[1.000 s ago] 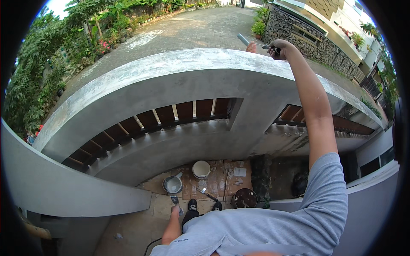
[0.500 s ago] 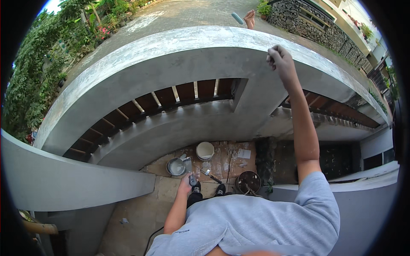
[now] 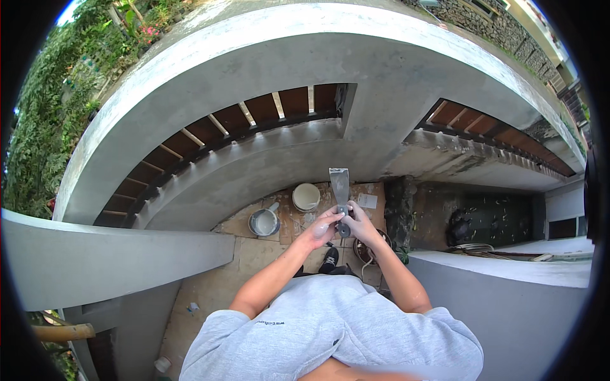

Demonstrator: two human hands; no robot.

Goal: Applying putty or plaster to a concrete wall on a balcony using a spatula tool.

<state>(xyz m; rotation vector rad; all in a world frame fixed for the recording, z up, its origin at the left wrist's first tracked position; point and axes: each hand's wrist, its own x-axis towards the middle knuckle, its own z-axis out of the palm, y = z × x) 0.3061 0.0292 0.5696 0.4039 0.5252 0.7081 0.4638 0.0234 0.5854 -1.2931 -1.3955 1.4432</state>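
A putty knife [image 3: 340, 184] with a broad metal blade and a dark handle stands out in front of my chest, its blade pointing away from me. My right hand [image 3: 361, 225] is closed around the handle from the right. From the left, my left hand [image 3: 323, 228] has its fingers closed on the same handle, near the blade. Pale, chalky smears mark the skin of both hands. Below and to the left are a bucket with grey-white paste [image 3: 264, 223] and a white bucket [image 3: 306, 198].
A curved grey wall [image 3: 254, 60] with slatted openings runs across in front of me. Brown boards [image 3: 291, 222] lie under the buckets, with a white sheet [image 3: 367, 201] on them. A dark round pot [image 3: 363, 251] stands by my feet. A low wall [image 3: 114, 260] closes the left side.
My right hand has come down from the wall's top to the putty knife's handle. My left hand has lifted the knife up and right, before my chest. The view has tilted downward.
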